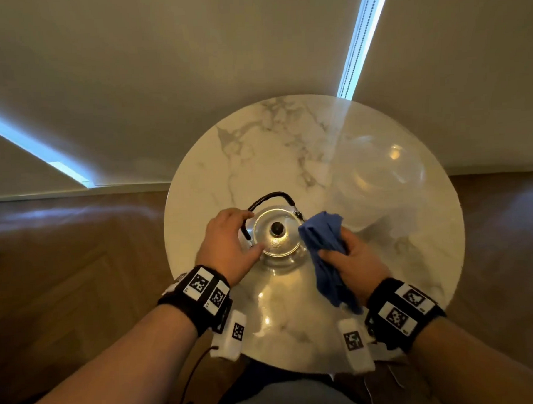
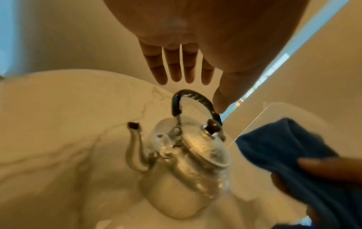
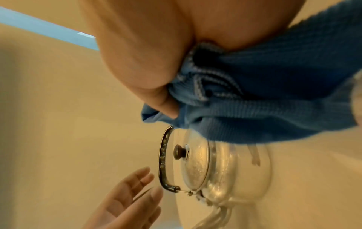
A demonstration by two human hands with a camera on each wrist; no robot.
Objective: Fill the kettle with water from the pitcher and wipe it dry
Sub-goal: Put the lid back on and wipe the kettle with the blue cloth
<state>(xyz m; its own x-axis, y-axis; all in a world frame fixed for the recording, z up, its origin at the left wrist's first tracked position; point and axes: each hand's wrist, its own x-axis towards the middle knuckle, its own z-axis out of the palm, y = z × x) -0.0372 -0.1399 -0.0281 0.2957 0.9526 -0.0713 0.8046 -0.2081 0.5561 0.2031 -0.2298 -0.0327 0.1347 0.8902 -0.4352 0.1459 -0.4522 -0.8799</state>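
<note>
The left hand [image 1: 227, 244] was flat, its fingers [image 2: 174, 68] straight and spread a little. The right hand [image 1: 358, 260] had its thumb and fingers curled tight around something. Both forearms reached forward, side by side.

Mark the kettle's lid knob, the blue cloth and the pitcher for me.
lid knob [image 1: 276, 229], head view, on the dark knob's top.
blue cloth [image 1: 323, 239], head view, on the bunched upper fold.
pitcher [image 1: 380, 178], head view, on its clear side wall.
</note>
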